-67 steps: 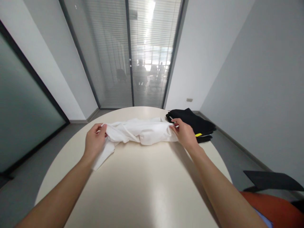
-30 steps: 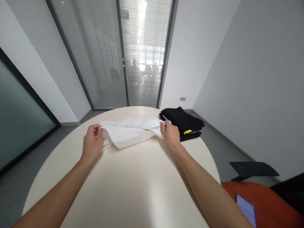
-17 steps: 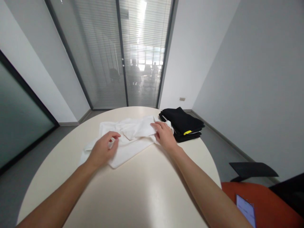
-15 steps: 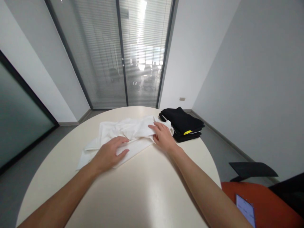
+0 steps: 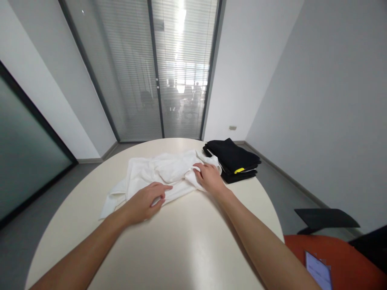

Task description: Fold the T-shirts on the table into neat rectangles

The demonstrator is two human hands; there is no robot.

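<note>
A rumpled white garment (image 5: 173, 167) lies across the far half of the round table (image 5: 175, 249); its exact kind is hard to make out. My left hand (image 5: 148, 203) is at the garment's near edge, index finger stretched out, thumb and the other fingers closed on the cloth. Farther right, my right hand (image 5: 210, 177) pinches a bunched fold of the same garment between thumb and fingers. The garment's right end reaches the stack of folded black clothes (image 5: 231, 155), which has a yellow patch on its near side.
To the right of the table stands an orange chair (image 5: 338, 253) with a black armrest (image 5: 326, 218). A phone (image 5: 318, 270) lies on its seat. Beyond the table are a glass partition with blinds (image 5: 181, 108) and grey-white walls (image 5: 332, 100).
My left hand has moved slightly right, and its thumb and fingers have come together on the cloth. The right hand's fingers have curled in, bunching the fold beneath them.
</note>
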